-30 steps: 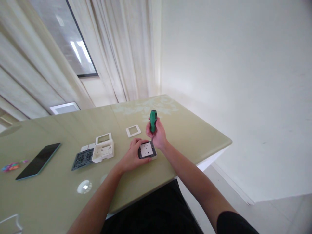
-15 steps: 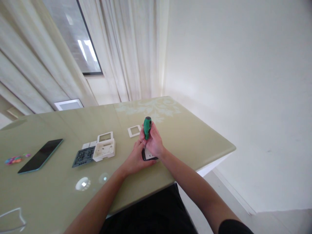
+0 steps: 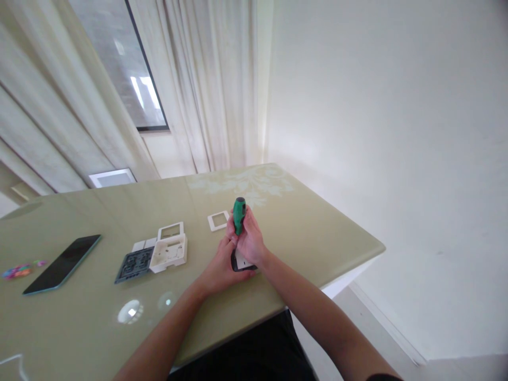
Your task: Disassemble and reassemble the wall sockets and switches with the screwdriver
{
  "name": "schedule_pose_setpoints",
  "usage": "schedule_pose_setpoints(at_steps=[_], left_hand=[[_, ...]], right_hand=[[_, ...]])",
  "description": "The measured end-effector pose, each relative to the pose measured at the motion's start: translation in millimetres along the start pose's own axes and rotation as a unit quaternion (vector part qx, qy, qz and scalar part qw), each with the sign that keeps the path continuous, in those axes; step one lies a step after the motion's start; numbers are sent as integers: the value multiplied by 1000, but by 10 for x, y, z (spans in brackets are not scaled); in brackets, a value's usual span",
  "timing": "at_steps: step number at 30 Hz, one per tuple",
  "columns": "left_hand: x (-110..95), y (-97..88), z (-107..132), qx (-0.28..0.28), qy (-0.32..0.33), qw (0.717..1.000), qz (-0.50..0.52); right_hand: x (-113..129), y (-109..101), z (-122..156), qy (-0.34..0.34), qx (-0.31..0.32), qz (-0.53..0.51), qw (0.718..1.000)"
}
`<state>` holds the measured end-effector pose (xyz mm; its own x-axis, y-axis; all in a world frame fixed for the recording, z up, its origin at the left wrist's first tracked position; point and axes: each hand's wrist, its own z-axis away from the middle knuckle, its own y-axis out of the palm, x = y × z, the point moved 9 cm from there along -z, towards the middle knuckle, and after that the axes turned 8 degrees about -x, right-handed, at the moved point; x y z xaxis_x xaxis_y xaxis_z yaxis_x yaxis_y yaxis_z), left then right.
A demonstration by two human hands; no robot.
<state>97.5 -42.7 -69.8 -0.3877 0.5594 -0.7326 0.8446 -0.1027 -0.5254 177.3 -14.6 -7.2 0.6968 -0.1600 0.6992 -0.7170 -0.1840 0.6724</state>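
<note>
My right hand (image 3: 249, 241) is wrapped round a green-handled screwdriver (image 3: 238, 214), held upright with its tip down over a wall socket (image 3: 240, 262). The socket has a white face in a dark frame and lies on the green table (image 3: 301, 233) near its front edge. My left hand (image 3: 220, 267) grips the socket's left side and holds it down. Both hands hide most of the socket and the screwdriver's shaft.
A white square frame (image 3: 218, 220) lies just beyond the hands. To the left sit a white back box (image 3: 169, 253), a white frame (image 3: 170, 230) and a dark grey panel (image 3: 134, 264). Further left are a black phone (image 3: 62, 263) and small colourful bits (image 3: 18, 271). The table's right edge drops to the floor.
My right hand brought the screwdriver left and down from the socket's right side to over its middle, covering the white face. The left hand stayed on the socket.
</note>
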Motion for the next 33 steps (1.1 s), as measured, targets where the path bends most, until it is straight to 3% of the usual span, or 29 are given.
schedule_pose_setpoints(at_steps=[16,33], left_hand=[[8,-4,-3,-16,-3,999,30],[-46,-12,-23,2,-5,1000,-10]], right_hand=[[-134,99,65,36,39,35,998],[-49,12,10,31,6,-4,999]])
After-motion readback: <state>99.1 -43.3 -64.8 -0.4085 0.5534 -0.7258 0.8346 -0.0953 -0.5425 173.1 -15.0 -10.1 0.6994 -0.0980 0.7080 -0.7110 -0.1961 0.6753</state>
